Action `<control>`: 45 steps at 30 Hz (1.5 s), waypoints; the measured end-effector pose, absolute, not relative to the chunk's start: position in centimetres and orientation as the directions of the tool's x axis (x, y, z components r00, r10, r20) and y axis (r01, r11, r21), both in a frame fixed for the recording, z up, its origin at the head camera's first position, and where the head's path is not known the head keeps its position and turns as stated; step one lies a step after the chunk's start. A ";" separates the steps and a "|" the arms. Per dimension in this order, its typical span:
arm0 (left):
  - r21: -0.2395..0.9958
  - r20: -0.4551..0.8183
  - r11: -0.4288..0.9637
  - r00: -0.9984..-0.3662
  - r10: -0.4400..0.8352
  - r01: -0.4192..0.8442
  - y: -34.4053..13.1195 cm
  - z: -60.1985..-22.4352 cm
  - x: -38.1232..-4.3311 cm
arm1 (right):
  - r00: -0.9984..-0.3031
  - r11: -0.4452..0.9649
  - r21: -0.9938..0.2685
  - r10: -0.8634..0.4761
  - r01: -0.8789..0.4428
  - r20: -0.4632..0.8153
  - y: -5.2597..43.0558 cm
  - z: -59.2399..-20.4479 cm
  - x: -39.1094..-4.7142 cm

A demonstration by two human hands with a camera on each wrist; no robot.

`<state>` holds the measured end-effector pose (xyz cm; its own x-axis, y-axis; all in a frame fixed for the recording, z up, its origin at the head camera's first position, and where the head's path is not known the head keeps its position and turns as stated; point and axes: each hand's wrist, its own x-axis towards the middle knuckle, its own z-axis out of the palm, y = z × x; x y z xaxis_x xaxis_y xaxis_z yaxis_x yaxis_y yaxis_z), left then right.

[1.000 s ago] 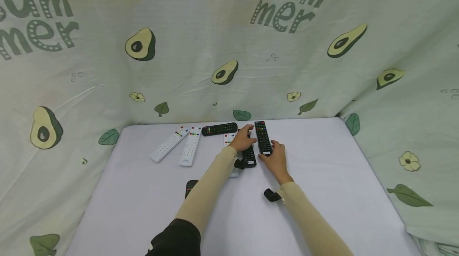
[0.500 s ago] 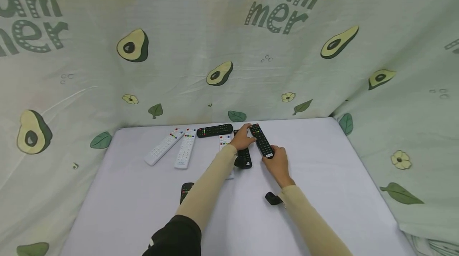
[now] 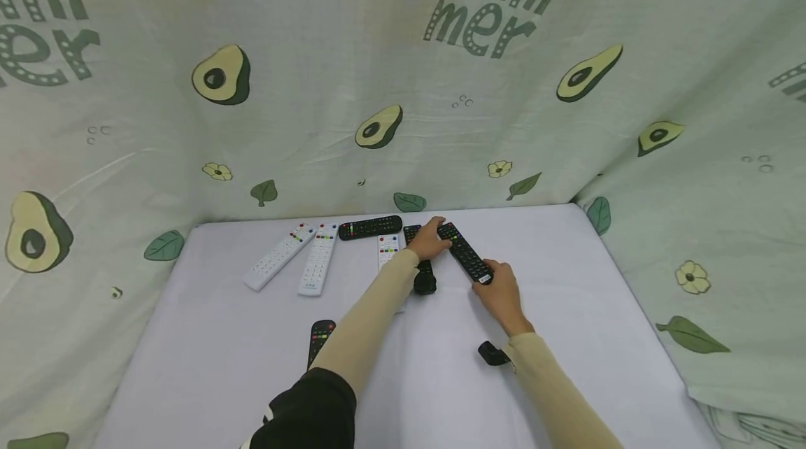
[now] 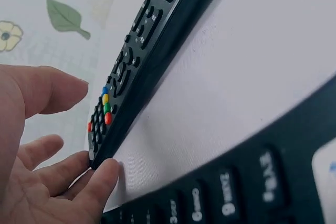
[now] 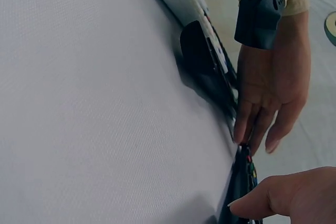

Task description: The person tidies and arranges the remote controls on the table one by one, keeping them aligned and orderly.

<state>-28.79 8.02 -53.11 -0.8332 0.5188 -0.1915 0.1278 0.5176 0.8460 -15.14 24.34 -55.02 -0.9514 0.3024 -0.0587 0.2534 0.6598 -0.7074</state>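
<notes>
A black remote control [image 3: 466,253] lies slanted on the white table, its far end towards the left. My right hand [image 3: 502,293] grips its near end between thumb and fingers. At the far end, my left hand [image 3: 429,239] touches the remote with its fingertips; in the left wrist view the left thumb stands apart from the remote [image 4: 134,61]. Coloured buttons show near that far end. Beneath my left hand and wrist lies a second black remote [image 3: 412,233], partly hidden. Beside it a white remote [image 3: 387,247] is partly covered by my left forearm.
Two more white remotes [image 3: 318,260] lie on the left of the table [image 3: 579,309]. One black remote [image 3: 370,227] lies crosswise at the back edge. Another black remote [image 3: 320,338] is partly behind my left forearm. A patterned cloth [image 3: 302,106] hangs behind the table.
The black remote has turned from nearly upright to slanted, its near end swinging right with my right hand. My left hand stays at its far end. The head view has shifted slightly.
</notes>
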 end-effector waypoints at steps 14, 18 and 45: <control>0.938 -0.111 0.339 -0.861 0.496 0.075 6.5 -51.9 -27.8 | -0.964 0.672 -0.730 0.255 0.122 0.073 25.0 -53.1 -13.2; 0.950 -0.068 0.298 -0.866 0.495 0.096 5.5 -51.3 -27.3 | -0.971 0.676 -0.729 0.227 0.107 0.068 24.8 -52.2 -12.2; 0.845 -0.174 0.496 -0.772 0.611 0.202 -5.1 -50.1 -21.8 | -0.990 0.511 -0.855 -0.054 0.082 -0.127 18.0 -52.3 -5.8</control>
